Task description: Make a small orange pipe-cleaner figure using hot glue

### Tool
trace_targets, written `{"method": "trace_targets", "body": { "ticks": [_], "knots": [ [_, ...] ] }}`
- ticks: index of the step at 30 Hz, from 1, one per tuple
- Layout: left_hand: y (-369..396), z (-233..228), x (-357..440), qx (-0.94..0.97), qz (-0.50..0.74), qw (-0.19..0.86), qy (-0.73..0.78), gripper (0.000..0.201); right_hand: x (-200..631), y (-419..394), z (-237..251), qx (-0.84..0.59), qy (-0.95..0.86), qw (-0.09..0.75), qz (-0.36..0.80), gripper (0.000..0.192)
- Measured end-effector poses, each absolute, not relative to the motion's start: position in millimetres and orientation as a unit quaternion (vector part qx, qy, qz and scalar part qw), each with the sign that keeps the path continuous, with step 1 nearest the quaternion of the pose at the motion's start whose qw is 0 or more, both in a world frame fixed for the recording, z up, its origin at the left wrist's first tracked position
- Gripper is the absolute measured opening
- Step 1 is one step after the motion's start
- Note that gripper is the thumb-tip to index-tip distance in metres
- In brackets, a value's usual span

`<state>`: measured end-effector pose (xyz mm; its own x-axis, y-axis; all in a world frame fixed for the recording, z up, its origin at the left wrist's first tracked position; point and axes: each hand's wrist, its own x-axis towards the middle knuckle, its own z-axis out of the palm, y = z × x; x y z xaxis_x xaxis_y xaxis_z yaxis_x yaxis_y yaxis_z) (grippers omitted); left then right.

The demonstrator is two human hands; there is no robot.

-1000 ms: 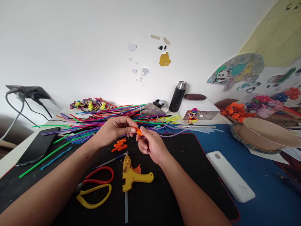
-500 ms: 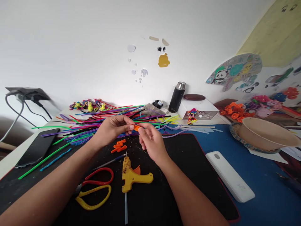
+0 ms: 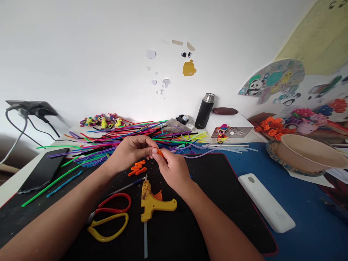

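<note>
Both hands, left hand (image 3: 130, 152) and right hand (image 3: 171, 168), pinch a short orange pipe-cleaner piece (image 3: 160, 152) together above the black mat (image 3: 217, 195); it looks light, bendy, best gripped at its ends.

The right hand (image 3: 172, 168) now sits closer to the left hand (image 3: 133, 150), its fingertips touching the left's where half a second ago a small gap showed. The orange piece (image 3: 160, 153) is more covered, only a sliver showing between the pinching fingers of both hands.
</note>
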<state>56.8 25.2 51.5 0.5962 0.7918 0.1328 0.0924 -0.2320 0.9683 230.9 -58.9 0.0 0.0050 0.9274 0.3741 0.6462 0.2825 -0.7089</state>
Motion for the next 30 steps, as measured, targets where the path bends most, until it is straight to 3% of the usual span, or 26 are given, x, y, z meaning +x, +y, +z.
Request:
{"method": "trace_targets", "body": {
  "ticks": [8,13,20,25,30],
  "knots": [
    [30,51,51,0.746,0.33,0.474,0.332,0.035,232,-54,-5,-0.597,-0.688,0.39,0.139,0.044],
    [35,57,48,0.721,0.379,0.455,0.36,0.039,232,-55,-3,-0.584,-0.679,0.408,0.177,0.041],
    [34,58,50,0.724,0.365,0.475,0.343,0.036,235,-53,-1,-0.577,-0.609,0.499,0.218,0.033],
    [32,52,53,0.713,0.348,0.508,0.336,0.036,233,-53,-3,-0.576,-0.624,0.486,0.206,0.042],
    [33,46,55,0.709,0.319,0.539,0.324,0.036,233,-55,-3,-0.596,-0.645,0.451,0.16,0.028]
  ]
}}
